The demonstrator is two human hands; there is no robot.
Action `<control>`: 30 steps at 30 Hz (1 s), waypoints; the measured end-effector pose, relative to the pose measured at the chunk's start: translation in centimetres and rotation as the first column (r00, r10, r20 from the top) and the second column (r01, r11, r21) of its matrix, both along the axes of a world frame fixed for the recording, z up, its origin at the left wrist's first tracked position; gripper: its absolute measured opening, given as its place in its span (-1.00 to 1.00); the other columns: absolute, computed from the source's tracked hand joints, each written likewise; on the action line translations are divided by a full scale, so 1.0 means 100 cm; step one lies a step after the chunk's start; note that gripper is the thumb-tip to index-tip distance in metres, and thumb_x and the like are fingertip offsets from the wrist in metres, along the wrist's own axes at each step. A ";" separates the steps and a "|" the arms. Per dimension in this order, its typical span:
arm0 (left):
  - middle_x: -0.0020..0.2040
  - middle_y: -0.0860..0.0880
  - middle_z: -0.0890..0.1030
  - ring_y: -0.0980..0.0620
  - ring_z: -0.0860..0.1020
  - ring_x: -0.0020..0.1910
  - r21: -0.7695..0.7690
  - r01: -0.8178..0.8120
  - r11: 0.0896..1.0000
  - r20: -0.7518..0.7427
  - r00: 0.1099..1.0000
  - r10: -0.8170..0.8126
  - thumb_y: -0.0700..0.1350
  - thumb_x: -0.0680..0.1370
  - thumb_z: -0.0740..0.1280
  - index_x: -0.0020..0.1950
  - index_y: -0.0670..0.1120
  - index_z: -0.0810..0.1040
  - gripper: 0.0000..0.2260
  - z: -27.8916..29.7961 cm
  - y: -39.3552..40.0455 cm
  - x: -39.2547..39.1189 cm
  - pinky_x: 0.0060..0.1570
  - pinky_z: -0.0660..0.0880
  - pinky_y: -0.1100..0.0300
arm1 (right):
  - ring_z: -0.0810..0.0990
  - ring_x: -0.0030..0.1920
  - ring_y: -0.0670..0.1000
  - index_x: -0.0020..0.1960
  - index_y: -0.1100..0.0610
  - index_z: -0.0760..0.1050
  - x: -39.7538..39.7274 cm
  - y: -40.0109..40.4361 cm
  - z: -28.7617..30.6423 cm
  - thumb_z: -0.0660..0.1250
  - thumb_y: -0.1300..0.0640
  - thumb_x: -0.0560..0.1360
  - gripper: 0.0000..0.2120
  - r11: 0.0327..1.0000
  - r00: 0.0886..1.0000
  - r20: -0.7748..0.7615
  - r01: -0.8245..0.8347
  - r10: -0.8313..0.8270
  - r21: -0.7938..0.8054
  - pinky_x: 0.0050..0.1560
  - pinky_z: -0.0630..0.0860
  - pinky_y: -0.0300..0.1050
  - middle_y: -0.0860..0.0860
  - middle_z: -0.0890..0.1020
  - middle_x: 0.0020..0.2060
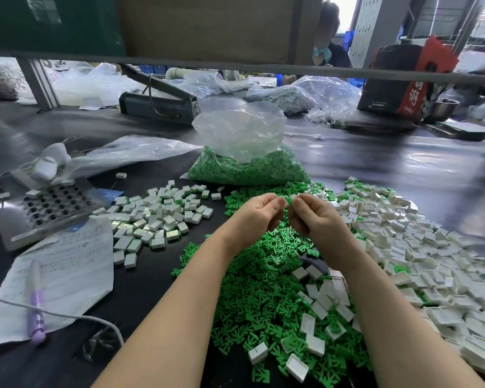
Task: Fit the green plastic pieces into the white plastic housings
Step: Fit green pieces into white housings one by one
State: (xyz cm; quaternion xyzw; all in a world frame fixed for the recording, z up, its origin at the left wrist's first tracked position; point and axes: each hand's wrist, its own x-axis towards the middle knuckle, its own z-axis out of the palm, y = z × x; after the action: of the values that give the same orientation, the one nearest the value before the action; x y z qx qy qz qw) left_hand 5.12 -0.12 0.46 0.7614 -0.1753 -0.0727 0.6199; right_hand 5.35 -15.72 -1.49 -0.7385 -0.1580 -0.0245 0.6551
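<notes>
Forearms converge; hands (287,212) pinch green piece (289,202) together.

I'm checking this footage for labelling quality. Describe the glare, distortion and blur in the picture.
Head view: wide-angle bending curves the shelf rail and stretches both forearms; window light glares across the black tabletop at right and off the clear bag over the green pieces; the left hand and right hand are sharp, while the handwritten sheet stays too soft to read.

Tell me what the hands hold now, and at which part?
A green piece, pinched between the fingertips of left hand and right hand; the gripped part is hidden.
</notes>
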 end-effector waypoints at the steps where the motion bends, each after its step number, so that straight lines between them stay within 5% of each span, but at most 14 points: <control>1: -0.32 0.03 0.37 0.19 0.35 -0.39 0.007 0.003 1.000 0.007 1.000 -0.003 -0.10 0.70 0.11 -0.20 -0.07 0.38 -0.72 -0.002 0.000 0.001 -0.32 0.31 0.37 | 0.30 -0.46 -0.11 -0.24 0.15 0.42 -0.001 0.000 0.001 0.14 0.20 0.66 -0.71 1.000 1.000 -0.005 0.000 0.000 0.000 -0.43 0.25 -0.26 -0.07 0.39 -0.48; 4: -0.32 0.04 0.38 0.11 0.34 -0.31 -0.014 -0.017 1.000 0.018 1.000 0.017 -0.04 0.70 0.10 -0.17 -0.09 0.41 -0.72 -0.006 -0.001 0.004 -0.23 0.32 0.23 | 0.30 -0.46 -0.11 -0.25 0.15 0.41 -0.002 -0.001 0.002 0.16 0.20 0.66 -0.70 1.000 1.000 -0.023 -0.009 0.009 -0.001 -0.43 0.25 -0.27 -0.06 0.38 -0.48; 8: -0.34 0.05 0.38 0.25 0.38 -0.44 -0.039 -0.067 0.997 0.036 0.997 0.068 -0.05 0.70 0.09 -0.18 -0.08 0.42 -0.71 -0.009 -0.001 0.007 -0.35 0.35 0.40 | 0.30 -0.45 -0.08 -0.25 0.17 0.43 -0.002 -0.002 0.003 0.18 0.20 0.65 -0.71 0.999 1.000 -0.007 -0.012 0.012 -0.053 -0.42 0.26 -0.27 -0.04 0.38 -0.49; 12: -0.32 0.06 0.39 0.24 0.38 -0.41 0.058 -0.054 0.997 0.055 0.997 0.050 -0.10 0.70 0.09 -0.18 -0.06 0.43 -0.72 -0.010 0.002 0.007 -0.31 0.34 0.35 | 0.31 -0.43 -0.05 -0.25 0.17 0.46 -0.001 -0.002 0.001 0.20 0.19 0.64 -0.71 0.998 0.999 -0.035 0.003 -0.005 -0.058 -0.40 0.27 -0.24 -0.02 0.40 -0.48; 18: -0.30 0.03 0.37 0.09 0.33 -0.31 0.111 -0.034 0.993 0.079 0.997 0.025 -0.14 0.69 0.12 -0.22 -0.02 0.41 -0.72 -0.009 0.005 0.005 -0.18 0.29 0.12 | 0.29 -0.48 -0.09 -0.25 0.17 0.45 -0.001 -0.005 0.001 0.20 0.18 0.64 -0.71 0.993 0.998 -0.055 -0.003 -0.003 -0.116 -0.43 0.24 -0.27 -0.03 0.39 -0.51; 30: -0.36 0.07 0.40 0.12 0.34 -0.37 0.104 -0.035 0.994 0.061 0.998 0.029 -0.14 0.68 0.15 -0.22 -0.08 0.41 -0.73 -0.008 0.006 0.005 -0.24 0.29 0.20 | 0.28 -0.50 -0.07 -0.26 0.18 0.43 -0.003 -0.001 0.000 0.13 0.17 0.67 -0.66 0.995 0.993 -0.117 -0.027 0.016 -0.096 -0.45 0.21 -0.25 -0.01 0.37 -0.52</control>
State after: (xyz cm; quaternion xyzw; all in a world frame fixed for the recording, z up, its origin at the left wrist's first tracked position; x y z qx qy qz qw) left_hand 5.58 0.44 -0.36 0.7974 -0.1774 -0.0492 0.5747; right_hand 5.10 -15.81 -1.53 -0.7679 -0.1288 0.0332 0.6266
